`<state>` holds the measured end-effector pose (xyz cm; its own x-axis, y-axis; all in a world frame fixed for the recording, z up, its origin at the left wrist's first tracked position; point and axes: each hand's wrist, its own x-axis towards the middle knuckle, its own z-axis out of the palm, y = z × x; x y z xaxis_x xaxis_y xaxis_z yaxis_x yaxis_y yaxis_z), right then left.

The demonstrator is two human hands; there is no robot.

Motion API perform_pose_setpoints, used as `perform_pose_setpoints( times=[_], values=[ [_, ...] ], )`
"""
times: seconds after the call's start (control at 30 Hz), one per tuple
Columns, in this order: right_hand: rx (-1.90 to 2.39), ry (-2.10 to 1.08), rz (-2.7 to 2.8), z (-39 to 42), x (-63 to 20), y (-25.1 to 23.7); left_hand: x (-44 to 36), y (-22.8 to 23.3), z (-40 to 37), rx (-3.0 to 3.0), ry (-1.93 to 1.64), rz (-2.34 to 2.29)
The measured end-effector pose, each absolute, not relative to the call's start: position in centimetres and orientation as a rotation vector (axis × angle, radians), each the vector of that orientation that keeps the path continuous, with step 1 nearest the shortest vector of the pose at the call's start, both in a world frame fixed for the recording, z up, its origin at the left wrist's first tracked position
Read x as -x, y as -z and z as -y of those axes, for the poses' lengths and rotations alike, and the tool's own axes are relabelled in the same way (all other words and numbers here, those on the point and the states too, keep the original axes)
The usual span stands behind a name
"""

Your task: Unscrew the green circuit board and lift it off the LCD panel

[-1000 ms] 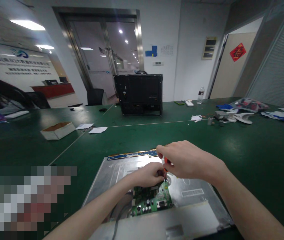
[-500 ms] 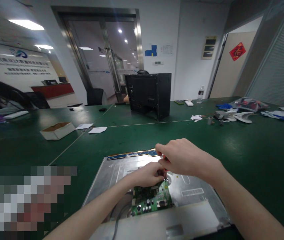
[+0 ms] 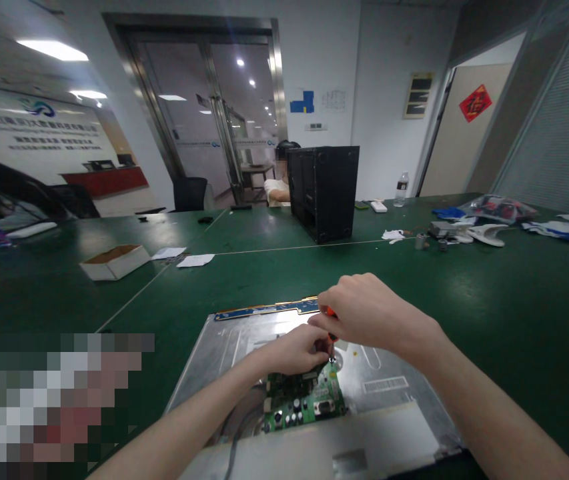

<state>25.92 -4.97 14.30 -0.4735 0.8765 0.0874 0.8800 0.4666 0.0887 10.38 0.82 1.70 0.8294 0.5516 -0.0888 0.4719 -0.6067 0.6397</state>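
A metal-backed display panel (image 3: 399, 390) lies flat on the green table (image 3: 489, 313) in front of me. A green circuit board (image 3: 304, 400) is mounted near its middle. My right hand (image 3: 369, 313) grips an orange-handled screwdriver (image 3: 331, 312), its tip down at the board's upper right corner. My left hand (image 3: 297, 350) rests on the top edge of the board, fingertips pinched around the screwdriver shaft beside the tip. A blue strip board (image 3: 264, 309) runs along the panel's far edge.
A black computer case (image 3: 324, 190) stands on the far table with a person seated behind it. A shallow cardboard box (image 3: 114, 260) and papers (image 3: 197, 260) lie at the left. Bags, tape rolls and a water bottle (image 3: 402, 189) sit at the right.
My right hand has shifted slightly on the screwdriver handle while my left hand stays put. The black computer case on the far table has been turned and slid to the right, uncovering the person behind it.
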Motion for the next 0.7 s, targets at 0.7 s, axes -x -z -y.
perform_pose_setpoints(
  times=[0.7],
  values=[
    [1.227, 0.042, 2.742, 4.94, -26.84, -13.50, -10.30, -1.18, -1.18, -2.391, -0.207, -0.681]
  ],
)
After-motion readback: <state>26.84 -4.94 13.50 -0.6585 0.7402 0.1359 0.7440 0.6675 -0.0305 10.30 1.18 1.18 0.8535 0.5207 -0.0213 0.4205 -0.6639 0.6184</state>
